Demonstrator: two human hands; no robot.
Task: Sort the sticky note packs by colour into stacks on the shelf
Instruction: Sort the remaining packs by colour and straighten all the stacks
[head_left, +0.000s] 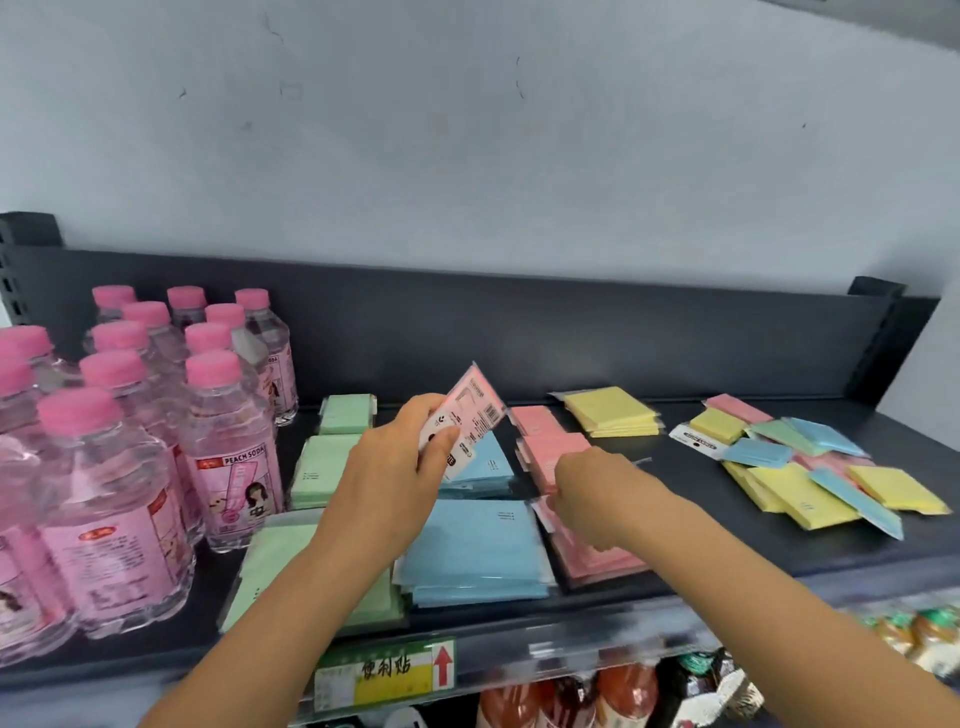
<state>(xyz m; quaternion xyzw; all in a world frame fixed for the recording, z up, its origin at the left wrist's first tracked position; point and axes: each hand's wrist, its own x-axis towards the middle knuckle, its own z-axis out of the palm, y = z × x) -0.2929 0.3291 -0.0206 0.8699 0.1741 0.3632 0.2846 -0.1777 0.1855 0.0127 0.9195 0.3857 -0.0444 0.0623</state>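
Observation:
My left hand (402, 457) holds a pink sticky note pack (470, 410) tilted up above the dark shelf (701, 540). My right hand (592, 491) rests on the front pink stack (597, 556), fingers curled at its left edge; whether it grips a pack I cannot tell. More pink stacks (550, 441) lie behind it. Blue stacks (470, 545) sit in the middle, green stacks (322, 467) to their left, and a yellow stack (613, 413) at the back. An unsorted heap of yellow, blue, green and pink packs (810, 467) lies at the right.
Several pink-capped peach soda bottles (135, 441) crowd the shelf's left side, close to the green stacks. A price label strip (384, 673) runs along the front edge. Bottles (618, 696) stand on the shelf below. The back panel (571, 332) closes the rear.

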